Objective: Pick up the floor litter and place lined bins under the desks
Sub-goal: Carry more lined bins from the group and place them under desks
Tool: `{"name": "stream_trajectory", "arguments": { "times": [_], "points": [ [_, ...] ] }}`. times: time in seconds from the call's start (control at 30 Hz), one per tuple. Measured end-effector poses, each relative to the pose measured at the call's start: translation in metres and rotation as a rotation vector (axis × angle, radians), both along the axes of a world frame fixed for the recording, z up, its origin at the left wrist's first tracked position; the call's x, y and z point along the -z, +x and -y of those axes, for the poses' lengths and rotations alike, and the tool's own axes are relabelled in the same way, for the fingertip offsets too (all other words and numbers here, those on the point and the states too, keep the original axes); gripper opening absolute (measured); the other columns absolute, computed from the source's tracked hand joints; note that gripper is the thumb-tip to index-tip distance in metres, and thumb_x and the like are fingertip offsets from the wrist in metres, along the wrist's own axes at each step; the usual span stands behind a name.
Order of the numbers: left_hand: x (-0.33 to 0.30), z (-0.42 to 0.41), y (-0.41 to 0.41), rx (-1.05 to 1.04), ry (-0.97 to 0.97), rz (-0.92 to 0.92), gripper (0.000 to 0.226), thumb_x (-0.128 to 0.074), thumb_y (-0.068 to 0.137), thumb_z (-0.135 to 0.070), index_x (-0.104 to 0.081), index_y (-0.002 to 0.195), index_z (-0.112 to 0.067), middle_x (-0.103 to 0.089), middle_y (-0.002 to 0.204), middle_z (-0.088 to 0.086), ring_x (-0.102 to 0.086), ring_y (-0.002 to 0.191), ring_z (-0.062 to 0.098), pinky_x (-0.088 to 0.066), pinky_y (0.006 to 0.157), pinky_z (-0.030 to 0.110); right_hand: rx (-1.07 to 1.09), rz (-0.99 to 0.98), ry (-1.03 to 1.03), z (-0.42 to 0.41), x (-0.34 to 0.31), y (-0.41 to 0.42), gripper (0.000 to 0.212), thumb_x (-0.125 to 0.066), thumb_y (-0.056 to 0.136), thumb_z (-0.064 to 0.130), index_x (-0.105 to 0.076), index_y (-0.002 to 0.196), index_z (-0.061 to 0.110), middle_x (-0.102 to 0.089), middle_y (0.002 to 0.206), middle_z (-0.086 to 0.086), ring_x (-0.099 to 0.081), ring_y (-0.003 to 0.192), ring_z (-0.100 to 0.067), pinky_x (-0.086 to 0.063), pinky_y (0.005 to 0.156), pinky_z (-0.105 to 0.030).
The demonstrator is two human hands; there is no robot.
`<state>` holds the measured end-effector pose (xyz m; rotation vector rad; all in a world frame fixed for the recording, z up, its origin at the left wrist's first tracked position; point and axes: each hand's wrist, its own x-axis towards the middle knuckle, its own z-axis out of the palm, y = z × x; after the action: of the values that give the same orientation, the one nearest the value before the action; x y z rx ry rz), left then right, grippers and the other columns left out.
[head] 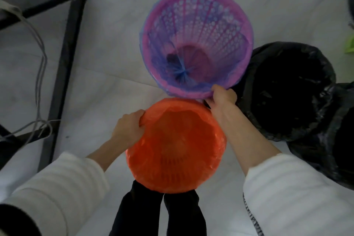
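Grips on orange, pink bins.

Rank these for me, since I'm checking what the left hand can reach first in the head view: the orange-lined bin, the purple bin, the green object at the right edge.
From the left hand:
1. Orange-lined bin: the hand grips its left rim.
2. Purple bin: ahead and to the right, on the floor.
3. Green object: far right edge.

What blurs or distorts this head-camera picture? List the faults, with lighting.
Head view: dim, flat light, soft all over; the black bin liners lose detail to darkness, bar faint glints; the wide lens bends the black metal desk frame; the pink perforated plastic bin and orange-lined bin look smeared.
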<state>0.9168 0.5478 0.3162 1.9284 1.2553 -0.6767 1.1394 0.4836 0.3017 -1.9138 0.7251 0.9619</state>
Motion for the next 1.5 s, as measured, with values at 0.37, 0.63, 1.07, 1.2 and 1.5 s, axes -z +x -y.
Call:
{"name": "stream_trajectory", "arguments": {
  "times": [0.37,0.63,1.07,1.2,1.5],
  "points": [
    [-0.192,-0.094,-0.011,-0.354,-0.037,-0.025,0.035,-0.058,0.080,-0.013,-0.062,0.114,-0.006,-0.066,0.109,0.020,-0.061,0.103,0.036,-0.049,0.086,0.037,0.193,-0.010,0.199,-0.074,-0.208,0.047,0.019,-0.043,0.084,-0.007,-0.052,0.097,0.005,-0.054,0.075,-0.012,-0.059,0.040,-0.016,-0.051,0.038,-0.023],
    [-0.334,-0.148,0.036,-0.737,-0.017,0.103,0.018,-0.055,0.079,-0.004,-0.062,0.096,-0.006,-0.065,0.083,0.020,-0.061,0.074,0.033,-0.048,0.063,0.037,0.222,0.139,0.328,-0.167,-0.375,0.113,0.018,-0.046,0.082,-0.007,-0.048,0.074,0.009,-0.054,0.070,-0.011,-0.059,0.043,-0.017,-0.049,0.037,-0.023],
    [-0.340,-0.281,0.164,-1.520,-0.106,0.237,0.037,-0.043,0.085,0.006,-0.054,0.119,-0.002,-0.052,0.068,0.008,-0.051,0.057,0.024,-0.049,0.058,0.038,0.036,0.115,0.386,-0.353,-0.420,0.253,0.022,-0.043,0.082,-0.009,-0.048,0.071,0.010,-0.054,0.072,-0.009,-0.056,0.058,-0.019,-0.051,0.036,-0.022],
    [-0.310,-0.324,0.180,-1.827,-0.190,0.311,0.047,-0.041,0.088,0.010,-0.046,0.133,-0.003,-0.060,0.101,0.017,-0.060,0.081,0.034,-0.048,0.079,0.047,-0.023,0.081,0.352,-0.422,-0.400,0.269,0.023,-0.041,0.082,-0.009,-0.047,0.071,0.010,-0.053,0.072,-0.009,-0.060,0.043,-0.017,-0.053,0.041,-0.027],
    [-0.202,-0.433,0.201,-2.296,-0.357,0.446,0.041,-0.035,0.096,0.000,-0.039,0.136,-0.006,-0.042,0.145,0.015,-0.043,0.133,0.029,-0.036,0.106,0.042,-0.139,0.015,0.270,-0.555,-0.288,0.287,0.022,-0.043,0.085,-0.008,-0.046,0.070,0.008,-0.051,0.070,-0.011,-0.053,0.062,-0.019,-0.052,0.069,-0.035]
  ]
}}
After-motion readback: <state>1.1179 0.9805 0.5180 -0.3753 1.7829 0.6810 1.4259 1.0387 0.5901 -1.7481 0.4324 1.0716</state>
